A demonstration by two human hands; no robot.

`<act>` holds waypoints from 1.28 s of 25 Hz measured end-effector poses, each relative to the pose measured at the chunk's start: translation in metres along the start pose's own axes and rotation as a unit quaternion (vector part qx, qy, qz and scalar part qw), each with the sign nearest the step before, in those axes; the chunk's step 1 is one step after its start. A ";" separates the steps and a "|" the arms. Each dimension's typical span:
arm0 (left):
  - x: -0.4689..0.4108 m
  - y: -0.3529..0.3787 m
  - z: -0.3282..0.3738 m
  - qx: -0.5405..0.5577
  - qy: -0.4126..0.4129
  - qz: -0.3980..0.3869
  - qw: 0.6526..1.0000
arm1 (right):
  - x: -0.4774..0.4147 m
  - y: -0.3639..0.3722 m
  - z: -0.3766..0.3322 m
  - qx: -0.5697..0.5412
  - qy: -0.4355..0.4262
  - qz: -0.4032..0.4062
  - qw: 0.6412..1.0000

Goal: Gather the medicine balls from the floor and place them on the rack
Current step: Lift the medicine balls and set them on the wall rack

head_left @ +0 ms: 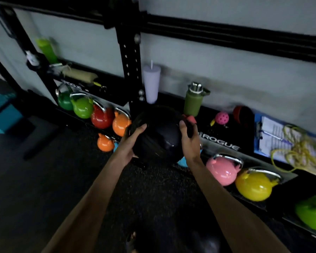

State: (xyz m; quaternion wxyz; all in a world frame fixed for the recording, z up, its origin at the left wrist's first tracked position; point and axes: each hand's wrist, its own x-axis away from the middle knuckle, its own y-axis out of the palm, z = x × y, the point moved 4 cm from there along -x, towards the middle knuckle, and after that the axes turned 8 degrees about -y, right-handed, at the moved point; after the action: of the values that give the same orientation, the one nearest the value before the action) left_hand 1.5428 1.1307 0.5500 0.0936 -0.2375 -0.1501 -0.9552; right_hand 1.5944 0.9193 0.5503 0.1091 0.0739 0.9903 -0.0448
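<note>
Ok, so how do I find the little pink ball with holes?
Start at the black rack post in the middle. To its right, on the shelf by the wall, just past the green bottle, sits the little pink ball. Unlike the pink kettlebell lower down, it is small, dotted with holes and has no handle.

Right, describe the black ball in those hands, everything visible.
The round black medicine ball looks matte and rubbery, with faint ridged lines across its lower left and a dull sheen on its front. It is held off the floor, in front of the black steel rack upright. The left hand cups its left side and the right hand its right, thumbs towards the top. Any marking is too dark to read.
</note>
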 end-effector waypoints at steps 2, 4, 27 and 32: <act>0.003 0.003 0.037 0.001 0.033 -0.010 0.999 | -0.018 0.010 -0.031 -0.018 -0.028 0.007 0.999; 0.004 0.004 0.073 0.001 0.074 -0.016 0.997 | -0.034 0.020 -0.066 -0.045 -0.060 0.014 0.997; -0.058 0.051 0.440 -0.015 0.329 -0.102 0.939 | -0.286 0.112 -0.309 -0.101 -0.297 0.129 0.941; -0.100 0.063 0.451 -0.013 0.294 -0.086 0.952 | -0.339 0.121 -0.299 -0.094 -0.280 0.119 0.948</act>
State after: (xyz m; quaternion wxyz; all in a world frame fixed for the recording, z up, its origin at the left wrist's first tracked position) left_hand 1.8375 1.2314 0.8964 0.0484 0.0666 -0.1229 -0.9890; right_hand 1.8777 1.0239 0.9073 0.3929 0.1649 0.9036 0.0431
